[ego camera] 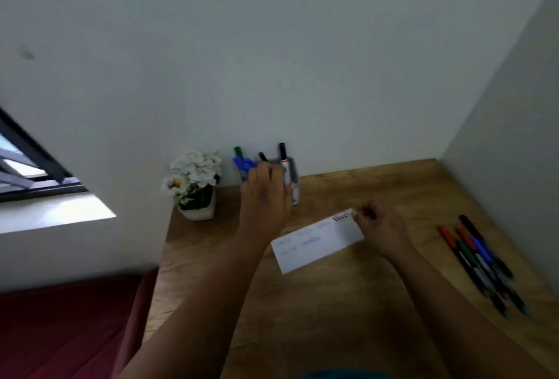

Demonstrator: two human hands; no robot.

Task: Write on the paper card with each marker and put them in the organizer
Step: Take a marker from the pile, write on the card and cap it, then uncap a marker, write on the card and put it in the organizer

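A white paper card [317, 241] with several short lines of writing lies on the wooden desk [332, 303]. My right hand [379, 232] pinches its far right corner. My left hand [266, 194] is stretched to the clear organizer [294, 180] by the back wall, and a black marker [262, 156] pokes up above its fingers, seemingly held by them. A green marker [239, 151], a blue marker [244, 163] and a black-capped white marker [283, 158] stand in the organizer. Several more markers [481, 260] lie in a bunch at the desk's right side.
A white pot of white flowers [195, 185] stands just left of the organizer. Walls close off the desk at the back and right. A window [27, 163] and a red fabric surface [60, 333] lie to the left, beyond the desk's edge.
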